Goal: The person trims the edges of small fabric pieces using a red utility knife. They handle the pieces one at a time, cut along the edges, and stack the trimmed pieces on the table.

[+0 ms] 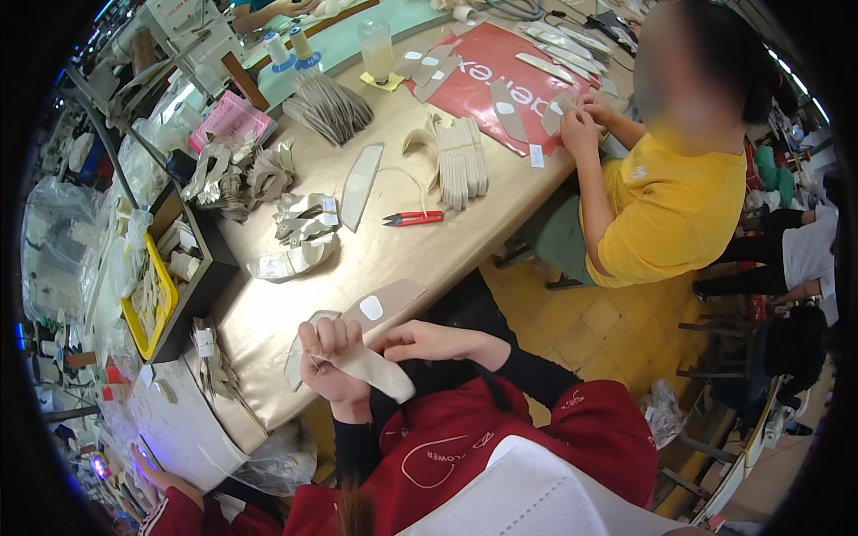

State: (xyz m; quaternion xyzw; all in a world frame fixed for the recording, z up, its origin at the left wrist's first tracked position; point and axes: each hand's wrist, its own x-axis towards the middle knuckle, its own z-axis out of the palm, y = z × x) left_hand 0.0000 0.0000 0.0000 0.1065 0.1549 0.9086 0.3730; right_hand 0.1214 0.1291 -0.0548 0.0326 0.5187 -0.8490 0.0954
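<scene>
My left hand [334,361] is closed around a pale, curved fabric piece [380,372], whose rounded end sticks out toward my lap. My right hand [433,342] reaches in from the right with its fingers stretched toward that piece; whether the fingertips touch it I cannot tell. Just beyond both hands, at the table's near edge, lies a taupe fabric panel [398,299] with a white patch on it. A greyish panel [295,362] shows partly behind my left hand.
On the table [313,286] lie red thread snips [416,218], a long pale panel [362,188], a stacked bundle of strips [460,161] and bundled pieces [295,232]. A yellow tray [159,335] stands left. At right, a person in yellow [666,201] handles panels over a red sheet [483,67].
</scene>
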